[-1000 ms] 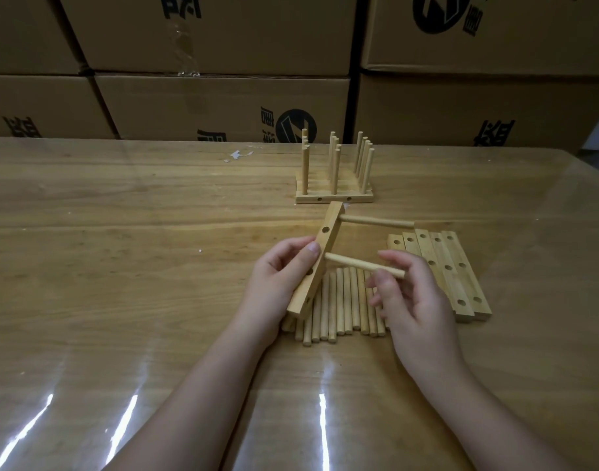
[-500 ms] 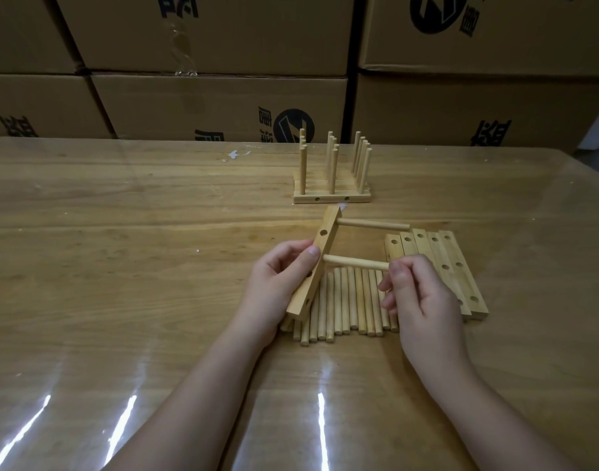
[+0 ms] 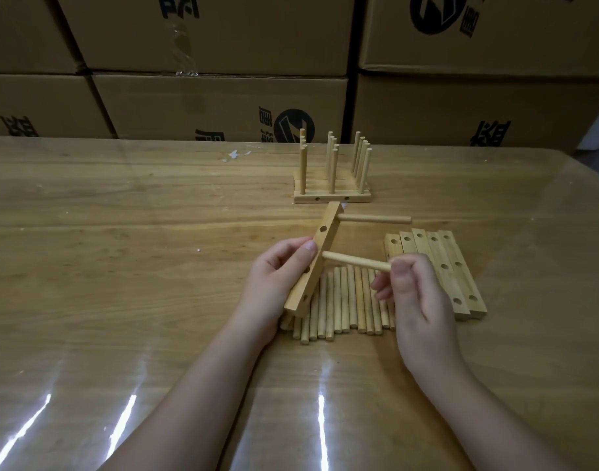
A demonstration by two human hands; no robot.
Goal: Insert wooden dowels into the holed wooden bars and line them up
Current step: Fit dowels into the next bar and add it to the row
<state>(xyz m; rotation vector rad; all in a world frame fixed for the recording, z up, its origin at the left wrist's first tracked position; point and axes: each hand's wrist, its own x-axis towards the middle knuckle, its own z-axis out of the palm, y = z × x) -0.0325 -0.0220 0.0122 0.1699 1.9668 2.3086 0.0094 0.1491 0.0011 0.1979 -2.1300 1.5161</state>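
Note:
My left hand (image 3: 277, 283) grips a holed wooden bar (image 3: 320, 253), tilted on end above the table. One dowel (image 3: 374, 218) sticks out sideways from the bar's upper hole. My right hand (image 3: 415, 300) pinches the outer end of a second dowel (image 3: 356, 261), whose other end meets the bar's middle. Under both hands lies a row of several loose dowels (image 3: 342, 302). Several empty holed bars (image 3: 441, 266) lie side by side to the right. Farther back stand finished bars with upright dowels (image 3: 332, 175).
The wooden table (image 3: 121, 249) has a glossy clear cover with glare streaks near me. Stacked cardboard boxes (image 3: 223, 100) form a wall along the far edge. The table's right corner (image 3: 583, 171) is close to the empty bars.
My right hand slid along the second dowel to its outer end and pushed it leftward toward the bar. The left hand and the bar stayed nearly still.

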